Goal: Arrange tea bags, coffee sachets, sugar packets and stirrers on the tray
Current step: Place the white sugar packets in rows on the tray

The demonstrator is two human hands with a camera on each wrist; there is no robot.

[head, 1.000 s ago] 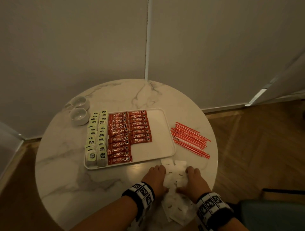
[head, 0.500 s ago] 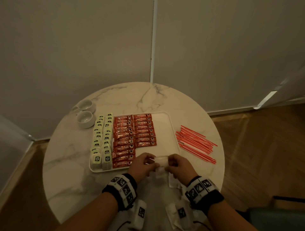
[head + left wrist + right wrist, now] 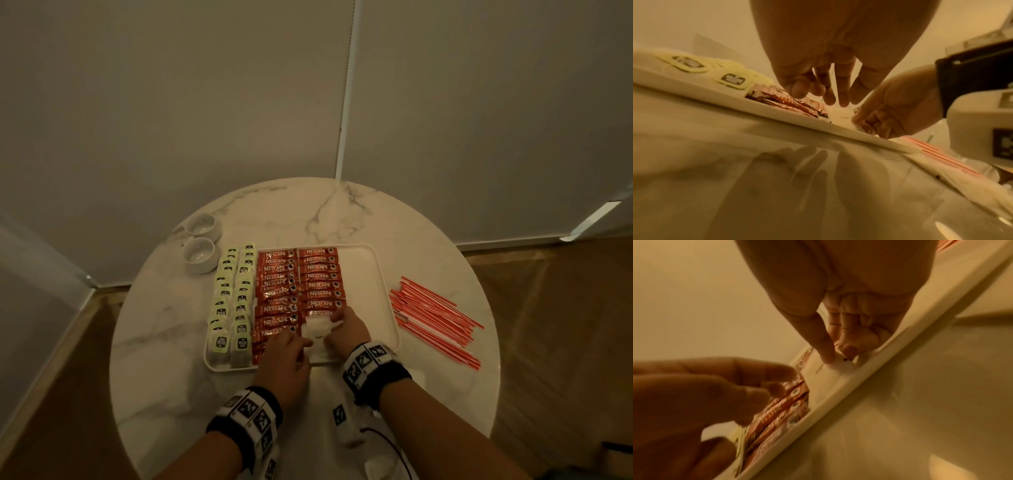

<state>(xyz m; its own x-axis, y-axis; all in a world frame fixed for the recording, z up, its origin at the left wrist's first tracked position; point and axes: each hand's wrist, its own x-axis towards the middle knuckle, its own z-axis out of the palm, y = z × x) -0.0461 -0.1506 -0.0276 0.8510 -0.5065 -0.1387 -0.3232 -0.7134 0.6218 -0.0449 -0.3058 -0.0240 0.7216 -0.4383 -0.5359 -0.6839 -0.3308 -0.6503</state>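
Hands moved onto tray [image 3: 383, 274]; Nescafé Classic sachets [image 3: 318, 276]; white packet [image 3: 317, 334] print unreadable.

The head camera looks steeply down from above, while both low, close wrist cameras share the white rectangular plastic tray's [image 3: 388, 291] near edge.

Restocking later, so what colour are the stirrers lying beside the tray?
Red and white striped stirrers, lying right of the tray; clearest in the head view.

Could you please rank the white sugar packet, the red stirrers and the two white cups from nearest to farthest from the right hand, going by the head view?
From the right hand:
1. White sugar packet, under its fingertips on the tray's near edge.
2. Red stirrers, on the table right of the tray.
3. Two white cups, far left, beyond the tea bags.
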